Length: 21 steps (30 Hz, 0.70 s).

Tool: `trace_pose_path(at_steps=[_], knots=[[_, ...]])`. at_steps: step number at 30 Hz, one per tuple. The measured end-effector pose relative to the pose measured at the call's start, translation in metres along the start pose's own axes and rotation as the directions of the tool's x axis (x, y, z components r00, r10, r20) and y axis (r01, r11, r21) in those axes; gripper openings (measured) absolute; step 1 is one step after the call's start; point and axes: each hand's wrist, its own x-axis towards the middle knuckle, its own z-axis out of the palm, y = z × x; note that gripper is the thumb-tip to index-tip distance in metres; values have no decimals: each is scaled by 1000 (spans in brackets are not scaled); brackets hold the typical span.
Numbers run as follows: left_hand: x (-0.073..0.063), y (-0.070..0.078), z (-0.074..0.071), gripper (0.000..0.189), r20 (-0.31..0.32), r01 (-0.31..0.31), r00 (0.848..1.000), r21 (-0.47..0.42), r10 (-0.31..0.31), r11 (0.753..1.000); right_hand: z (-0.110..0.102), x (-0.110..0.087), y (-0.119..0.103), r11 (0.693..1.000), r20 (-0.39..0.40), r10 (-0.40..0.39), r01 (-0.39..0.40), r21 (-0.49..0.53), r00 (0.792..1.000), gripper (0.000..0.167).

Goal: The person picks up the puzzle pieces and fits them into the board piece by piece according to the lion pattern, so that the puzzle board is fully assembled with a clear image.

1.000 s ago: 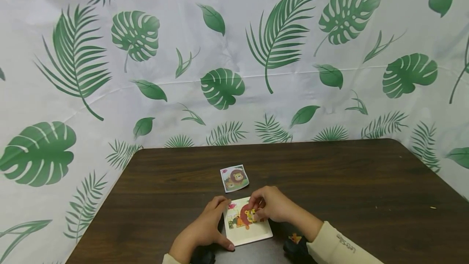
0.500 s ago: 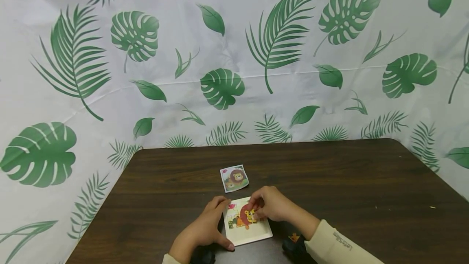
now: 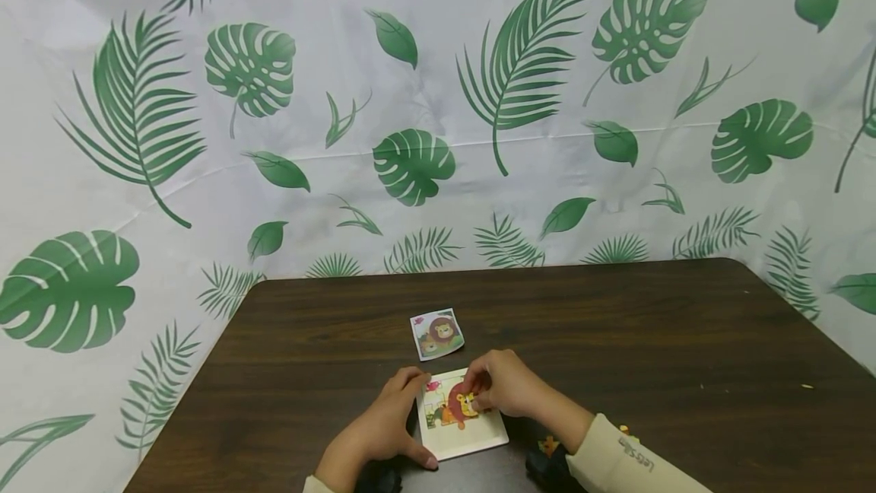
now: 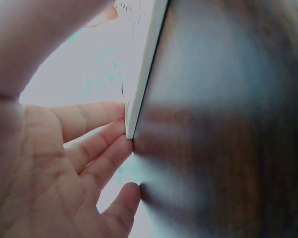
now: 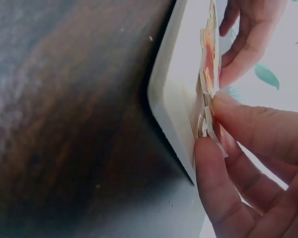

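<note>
A small pale puzzle board [image 3: 472,441] lies on the table, partly filled with jigsaw pieces forming a lion with a red-brown mane [image 3: 457,402]. My left hand [image 3: 386,421] holds the board's left side, thumb at the near corner and fingers at the far one. In the left wrist view, those fingertips [image 4: 120,144] meet the board's edge. Over the right part of the picture, my right hand [image 3: 509,385] pinches a puzzle piece [image 5: 214,130] between thumb and fingers. That piece stands tilted close over the board in the right wrist view, its printed face mostly hidden.
Beyond the board lies a square picture card [image 3: 438,333] of lions. Loose orange puzzle pieces [image 3: 548,445] lie by the right wrist, and a yellow one [image 3: 625,430] shows behind the sleeve [image 3: 630,455]. The dark wooden table [image 3: 308,326] ends against a leaf-print cloth [image 3: 424,36].
Both hands stay nearly where they were, with the right fingers shifting slightly over the lion. The right forearm moves a little left, uncovering a yellow piece behind the sleeve.
</note>
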Motion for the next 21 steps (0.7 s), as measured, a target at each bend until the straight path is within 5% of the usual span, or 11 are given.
trace_pose_path(at_steps=[21], knots=[[0, 1, 0, 105, 18, 12, 1000, -26, -11, 1000, 4, -1, 4, 999, -69, 27, -29, -25, 997, 25]])
